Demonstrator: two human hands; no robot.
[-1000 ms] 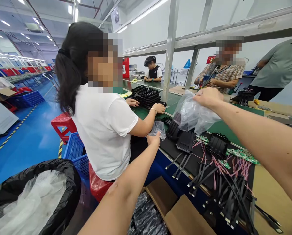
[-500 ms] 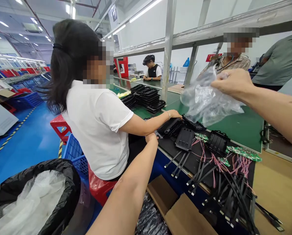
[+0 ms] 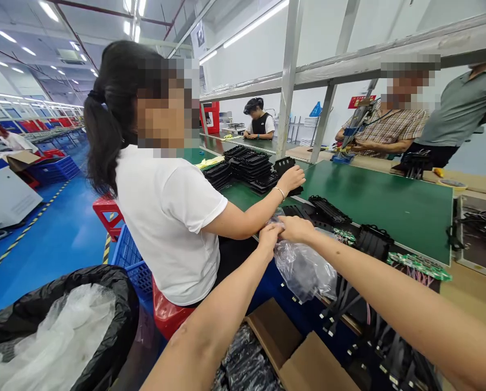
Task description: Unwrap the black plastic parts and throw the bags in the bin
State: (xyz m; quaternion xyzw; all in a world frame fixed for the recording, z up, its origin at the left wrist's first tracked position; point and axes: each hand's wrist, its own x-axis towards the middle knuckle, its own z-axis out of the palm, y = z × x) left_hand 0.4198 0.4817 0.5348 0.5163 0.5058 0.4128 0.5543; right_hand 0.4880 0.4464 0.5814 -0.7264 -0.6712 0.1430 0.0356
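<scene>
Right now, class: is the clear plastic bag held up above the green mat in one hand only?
No: the clear plastic bag hangs below the bench edge, pinched by both the left hand and the right hand.

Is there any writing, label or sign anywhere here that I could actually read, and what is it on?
None can be read.
Red sign on the far wall: light lettering, too small to read.
Hanging board near the ceiling: dark marks, too blurred to read.
Red box at the far end of the bench: a white label, illegible.
Clear plastic bag held by the left hand and right hand: no print visible.
</scene>
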